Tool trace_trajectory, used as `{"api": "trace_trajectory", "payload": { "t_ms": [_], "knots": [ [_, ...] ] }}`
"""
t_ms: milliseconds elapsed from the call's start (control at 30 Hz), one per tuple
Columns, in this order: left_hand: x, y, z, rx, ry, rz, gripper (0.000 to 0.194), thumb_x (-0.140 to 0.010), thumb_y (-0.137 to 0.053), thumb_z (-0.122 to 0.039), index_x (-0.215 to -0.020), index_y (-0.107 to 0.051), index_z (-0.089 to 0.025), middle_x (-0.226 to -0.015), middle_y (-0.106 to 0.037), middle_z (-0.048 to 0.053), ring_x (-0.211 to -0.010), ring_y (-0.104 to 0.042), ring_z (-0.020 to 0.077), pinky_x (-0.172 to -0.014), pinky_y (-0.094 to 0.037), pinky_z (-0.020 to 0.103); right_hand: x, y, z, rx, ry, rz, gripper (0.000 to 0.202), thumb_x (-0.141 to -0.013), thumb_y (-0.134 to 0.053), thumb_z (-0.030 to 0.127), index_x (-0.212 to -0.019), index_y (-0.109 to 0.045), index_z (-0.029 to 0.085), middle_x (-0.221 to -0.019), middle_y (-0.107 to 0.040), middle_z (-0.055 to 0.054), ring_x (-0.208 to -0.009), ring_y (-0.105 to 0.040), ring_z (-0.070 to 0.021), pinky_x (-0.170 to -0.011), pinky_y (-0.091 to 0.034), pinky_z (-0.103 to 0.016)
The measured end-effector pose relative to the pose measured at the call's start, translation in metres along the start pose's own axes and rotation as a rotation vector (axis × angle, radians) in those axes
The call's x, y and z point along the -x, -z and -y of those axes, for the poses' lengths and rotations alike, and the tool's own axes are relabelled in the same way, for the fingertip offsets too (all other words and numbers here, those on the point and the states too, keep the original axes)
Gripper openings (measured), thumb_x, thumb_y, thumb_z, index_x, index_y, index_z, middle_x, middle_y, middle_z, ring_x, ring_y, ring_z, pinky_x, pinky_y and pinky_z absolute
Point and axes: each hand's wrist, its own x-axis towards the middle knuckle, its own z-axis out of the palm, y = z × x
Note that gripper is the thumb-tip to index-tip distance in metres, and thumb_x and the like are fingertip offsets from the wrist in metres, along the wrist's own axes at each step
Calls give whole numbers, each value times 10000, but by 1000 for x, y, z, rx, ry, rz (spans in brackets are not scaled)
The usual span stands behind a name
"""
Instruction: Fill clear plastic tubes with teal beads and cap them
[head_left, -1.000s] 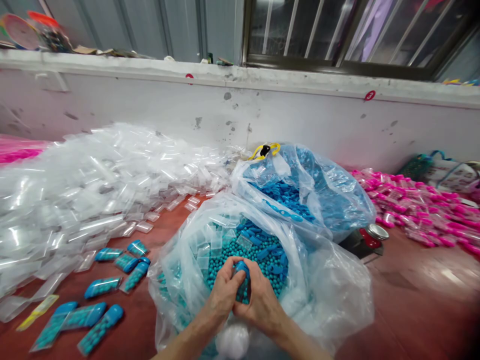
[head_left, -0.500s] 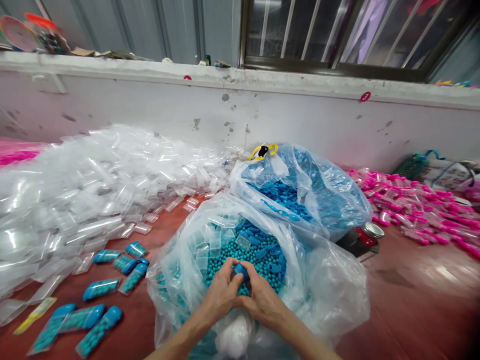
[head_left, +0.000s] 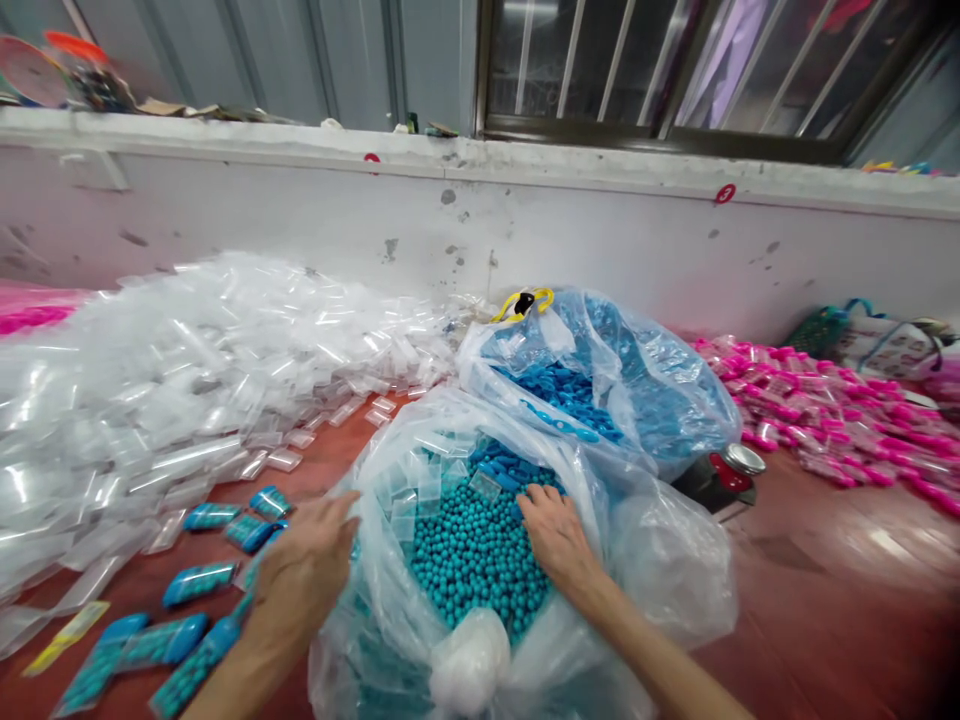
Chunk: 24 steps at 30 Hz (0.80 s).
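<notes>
In the middle, a clear plastic bag (head_left: 375, 600) holds teal beads (head_left: 480, 560), with blue plastic caps (head_left: 517, 465) and some clear sleeves on top. My right hand (head_left: 555, 530) reaches over the bag's right side, fingers apart, its fingertips at the blue caps. My left hand (head_left: 307, 560), smeared by motion, is left of the bag above several bead-filled clear tubes with blue caps (head_left: 199, 583). Part of a teal tube shows beneath this hand; whether the fingers hold it is unclear.
A large heap of clear sleeves (head_left: 225, 370) spreads along the left and back. Behind the bead bag lies a second bag (head_left: 675, 400) of blue caps. Pink-capped pieces (head_left: 817, 410) are piled at right, near a red-and-silver object (head_left: 739, 465). A yellow piece (head_left: 66, 637) lies front left.
My hands were together over the beads around a small blue piece. They have parted: the left moved left over the filled tubes, the right moved to the caps.
</notes>
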Motion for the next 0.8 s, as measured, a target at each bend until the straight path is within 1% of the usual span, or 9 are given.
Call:
{"api": "trace_trajectory", "payload": {
  "t_ms": [67, 133, 200, 267, 400, 500, 633, 700, 800],
  "knots": [
    [-13, -12, -39, 25, -152, 84, 315, -843, -319, -185, -1068, -539, -197, -904, -613, 72, -821, -549, 204, -731, -414, 308, -9, -7, -2, 50, -14, -3, 238, -798, -422, 57, -948, -554, 187, -971, -563, -92, -906, -475, -236, -747, -335, -355],
    [-27, -29, -74, 38, -290, 122, 330, -828, -321, -116, -1069, -527, -207, -927, -591, 68, -865, -532, 208, -741, -407, 313, -12, -13, -2, 60, -18, -8, 225, -798, -422, 53, -928, -554, 180, -953, -568, -97, -915, -481, -242, -770, -334, -371],
    [-40, -50, -99, 58, -373, 115, 366, -819, -313, -76, -1109, -494, -204, -1074, -546, 85, -987, -491, 222, -800, -388, 341, -12, -15, -1, 59, -3, -24, 173, -802, -440, 73, -873, -548, 188, -906, -576, -83, -900, -497, -239, -775, -340, -368],
    [-50, -68, -113, 63, -443, 111, 359, -826, -308, -73, -1115, -484, -192, -1167, -493, 97, -1065, -441, 233, -846, -362, 369, -9, -12, 0, 42, 14, -25, 113, -810, -460, 106, -824, -532, 191, -848, -583, -67, -841, -528, -226, -735, -362, -344],
    [-56, -87, -122, 24, -538, 174, 245, -839, -322, -102, -925, -544, -158, -952, -553, 100, -941, -479, 236, -785, -371, 367, 1, -1, 0, -105, 57, -26, 54, -847, -457, 196, -846, -511, 196, -772, -602, -37, -732, -574, -190, -631, -381, -284],
    [-55, -88, -131, 44, -564, 241, 242, -826, -319, -78, -916, -533, -147, -930, -552, 114, -917, -482, 239, -773, -367, 363, 7, 2, 0, -205, 57, -23, 64, -854, -446, 204, -883, -502, 199, -763, -615, -24, -745, -595, -176, -625, -383, -258],
    [-54, -84, -143, 76, -527, 337, 255, -823, -305, -83, -932, -527, -145, -927, -575, 117, -907, -516, 238, -740, -388, 340, 12, 2, 0, -196, -36, 60, 63, -855, -431, 184, -872, -490, 196, -784, -632, -24, -749, -613, -177, -598, -387, -250],
    [-50, -81, -141, 89, -481, 391, 261, -828, -295, -105, -955, -520, -143, -907, -596, 116, -851, -557, 233, -698, -407, 331, 13, 4, -1, -164, -72, 117, 99, -869, -402, 184, -863, -500, 194, -783, -642, -32, -742, -620, -184, -592, -393, -257],
    [-39, -73, -125, 105, -406, 501, 230, -821, -330, -161, -929, -532, -142, -818, -635, 115, -752, -605, 228, -647, -427, 320, 13, 10, -2, -114, -93, 207, 190, -859, -356, 104, -844, -525, 189, -783, -645, -47, -733, -626, -188, -596, -402, -263]
  ]
}}
